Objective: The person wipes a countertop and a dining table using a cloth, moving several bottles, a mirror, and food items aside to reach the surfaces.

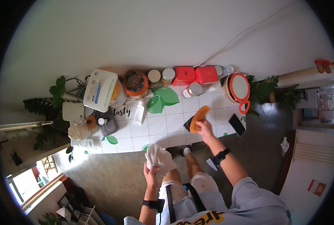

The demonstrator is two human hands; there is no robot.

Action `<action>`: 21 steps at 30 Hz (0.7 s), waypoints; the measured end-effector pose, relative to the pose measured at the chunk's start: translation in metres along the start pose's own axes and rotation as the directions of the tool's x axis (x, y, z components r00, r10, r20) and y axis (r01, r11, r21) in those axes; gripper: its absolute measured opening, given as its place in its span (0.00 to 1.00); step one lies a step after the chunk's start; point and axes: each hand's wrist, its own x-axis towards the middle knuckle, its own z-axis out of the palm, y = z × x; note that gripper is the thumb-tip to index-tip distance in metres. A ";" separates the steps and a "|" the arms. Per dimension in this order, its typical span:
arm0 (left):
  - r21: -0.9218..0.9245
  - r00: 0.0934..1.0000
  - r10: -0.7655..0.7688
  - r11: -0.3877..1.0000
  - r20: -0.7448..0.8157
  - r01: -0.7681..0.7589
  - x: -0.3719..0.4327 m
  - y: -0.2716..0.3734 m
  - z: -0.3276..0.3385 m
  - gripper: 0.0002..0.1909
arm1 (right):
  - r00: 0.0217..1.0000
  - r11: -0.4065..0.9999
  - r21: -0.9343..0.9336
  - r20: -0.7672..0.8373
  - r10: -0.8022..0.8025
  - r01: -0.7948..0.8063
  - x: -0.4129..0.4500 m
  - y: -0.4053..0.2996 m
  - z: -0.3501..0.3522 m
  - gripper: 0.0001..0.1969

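Observation:
A crumpled white cloth [159, 161] is gripped in my left hand [151, 175], just off the front edge of the table. My right hand [205, 131] holds an orange, curved, flat item [199, 119] over the right half of the table. What exactly it is, the view does not settle. A dark object [188, 123] shows at its left side, partly hidden by it; whether the two are joined I cannot tell. The white tiled-pattern tablecloth [157, 126] lies beneath, printed with green limes. Nearest to the right hand on the table is a black smartphone [237, 125].
Along the wall stand a white plastic box [101, 90], an orange-lidded jar [135, 83], red tins [184, 75] and several lidded jars [195, 89]. A white tube [139, 113] and a grey bottle [107, 125] lie left. A red-rimmed round mirror [240, 87] leans on a basket at right.

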 end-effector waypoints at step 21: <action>0.023 1.000 -0.007 1.000 0.000 0.007 -0.003 -0.006 0.048 0.20 | 0.967 0.769 0.623 -0.252 0.025 0.143 0.122 -0.044 -0.043 0.08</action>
